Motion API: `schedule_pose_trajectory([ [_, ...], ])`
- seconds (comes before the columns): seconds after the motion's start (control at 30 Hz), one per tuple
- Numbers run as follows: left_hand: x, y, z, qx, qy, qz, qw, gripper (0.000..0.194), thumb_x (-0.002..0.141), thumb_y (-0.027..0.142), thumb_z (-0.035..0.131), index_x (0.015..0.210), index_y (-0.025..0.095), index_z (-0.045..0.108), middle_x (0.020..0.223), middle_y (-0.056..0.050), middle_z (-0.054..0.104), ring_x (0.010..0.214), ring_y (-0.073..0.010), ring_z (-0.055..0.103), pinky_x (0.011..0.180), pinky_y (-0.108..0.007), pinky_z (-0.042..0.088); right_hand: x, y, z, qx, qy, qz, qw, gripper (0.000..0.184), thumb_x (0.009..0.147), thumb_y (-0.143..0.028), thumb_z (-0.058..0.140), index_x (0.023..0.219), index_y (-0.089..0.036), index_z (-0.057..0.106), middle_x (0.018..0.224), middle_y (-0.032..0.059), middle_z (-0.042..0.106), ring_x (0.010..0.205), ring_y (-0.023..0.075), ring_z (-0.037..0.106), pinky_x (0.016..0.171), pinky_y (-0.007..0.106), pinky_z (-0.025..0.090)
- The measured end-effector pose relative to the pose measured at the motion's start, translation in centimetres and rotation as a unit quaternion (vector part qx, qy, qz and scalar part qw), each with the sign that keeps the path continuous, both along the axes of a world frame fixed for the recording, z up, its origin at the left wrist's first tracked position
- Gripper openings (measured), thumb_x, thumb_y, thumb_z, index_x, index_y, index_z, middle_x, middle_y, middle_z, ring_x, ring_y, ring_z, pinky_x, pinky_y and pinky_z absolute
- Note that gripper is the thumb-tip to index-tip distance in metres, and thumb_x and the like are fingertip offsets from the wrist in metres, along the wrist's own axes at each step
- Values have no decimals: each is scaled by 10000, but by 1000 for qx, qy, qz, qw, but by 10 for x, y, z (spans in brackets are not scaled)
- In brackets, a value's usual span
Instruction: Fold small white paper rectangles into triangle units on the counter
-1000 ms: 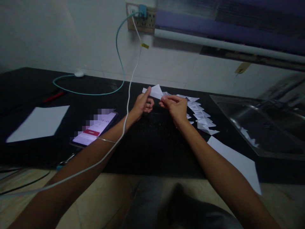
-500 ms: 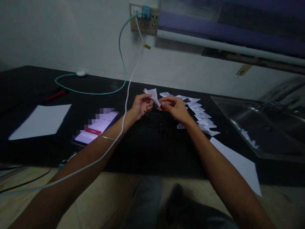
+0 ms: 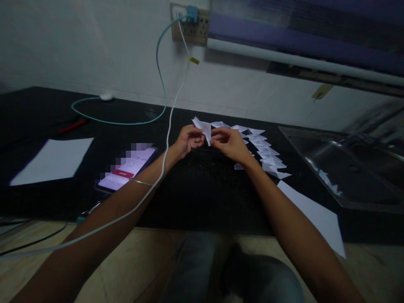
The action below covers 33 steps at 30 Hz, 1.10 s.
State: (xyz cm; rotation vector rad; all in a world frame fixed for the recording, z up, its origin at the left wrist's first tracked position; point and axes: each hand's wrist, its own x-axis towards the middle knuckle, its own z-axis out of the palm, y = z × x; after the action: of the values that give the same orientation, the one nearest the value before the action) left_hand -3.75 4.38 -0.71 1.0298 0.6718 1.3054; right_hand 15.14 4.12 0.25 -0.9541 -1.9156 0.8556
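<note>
Both hands meet above the black counter [image 3: 202, 193] and pinch one small folded white paper piece [image 3: 203, 126]. My left hand [image 3: 188, 141] grips its left side with curled fingers. My right hand [image 3: 229, 143] pinches its right side between thumb and fingertips. Just right of the hands, several folded white paper triangles [image 3: 267, 156] lie in a row on the counter. A thin bracelet sits on my left forearm.
A lit phone [image 3: 128, 170] lies left of my arms, with a white cable [image 3: 172, 105] running up to a wall socket [image 3: 188, 21]. White sheets lie at far left [image 3: 53, 160] and near right [image 3: 315, 214]. A steel sink [image 3: 347, 168] is at right. A teal cable [image 3: 126, 122] loops behind.
The paper piece has been folded narrower and turned between the fingers. Both hands stayed in about the same place above the counter.
</note>
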Motion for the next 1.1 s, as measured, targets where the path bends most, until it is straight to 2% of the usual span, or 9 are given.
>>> schedule_pose_trajectory([
  [0.1,0,0,-1,-5,3,-1,1000,186,646,190,677,766,175,536,560,46,531,450,-61,505,409,-175,336,0,0,-1,51,-18,-29,998,250,808,-247,717,1055,-222,746,875,47,768,795,217,719,791,393,583],
  [0.17,1,-3,0,-15,21,-14,1000,171,689,220,689,777,171,551,570,38,538,457,-61,512,412,-172,336,0,1,-2,56,-14,-43,997,240,796,-236,724,1035,-229,741,868,45,762,795,219,717,802,399,584],
  [0.3,1,-8,5,-18,43,-46,998,246,773,358,725,794,172,565,611,17,571,464,-57,522,415,-165,355,-1,3,0,21,17,-30,999,206,761,-231,746,964,-214,718,825,47,757,770,216,721,754,378,577],
  [0.47,2,-9,8,27,59,-70,995,375,832,521,728,889,174,599,663,-3,628,489,-71,565,422,-174,385,-1,3,4,-26,78,-40,996,213,734,-241,765,886,-235,615,713,13,722,679,197,711,647,332,555],
  [0.6,3,-8,8,80,121,-11,989,398,821,530,780,806,172,608,621,-1,625,446,-56,532,373,-178,292,-1,4,2,-68,121,-40,989,315,736,-277,793,890,-266,519,663,-27,685,653,188,709,643,329,568],
  [0.7,3,-8,10,106,170,47,979,462,857,567,746,678,168,599,524,-7,587,388,-46,475,354,-198,245,-2,6,-1,-80,145,-57,985,266,800,-339,759,891,-263,520,688,-16,689,672,180,711,677,342,588],
  [0.8,3,-10,14,114,194,105,969,511,878,596,716,634,163,602,479,-22,577,381,-58,486,362,-212,281,-3,7,0,-41,161,-105,981,198,853,-383,710,896,-256,565,790,11,723,732,172,713,725,347,603],
  [1.0,3,-13,20,107,222,180,952,487,886,612,703,759,142,689,467,-28,591,435,-99,578,378,-218,322,-9,-8,8,161,117,-171,965,163,892,-399,698,887,-240,732,972,56,757,928,207,715,757,350,598],
  [1.1,3,-14,20,109,230,186,949,502,876,632,704,808,134,718,471,-31,600,455,-111,604,382,-216,339,-14,-12,7,185,90,-171,964,155,884,-379,712,884,-246,791,1076,75,768,1013,232,719,743,361,608],
])
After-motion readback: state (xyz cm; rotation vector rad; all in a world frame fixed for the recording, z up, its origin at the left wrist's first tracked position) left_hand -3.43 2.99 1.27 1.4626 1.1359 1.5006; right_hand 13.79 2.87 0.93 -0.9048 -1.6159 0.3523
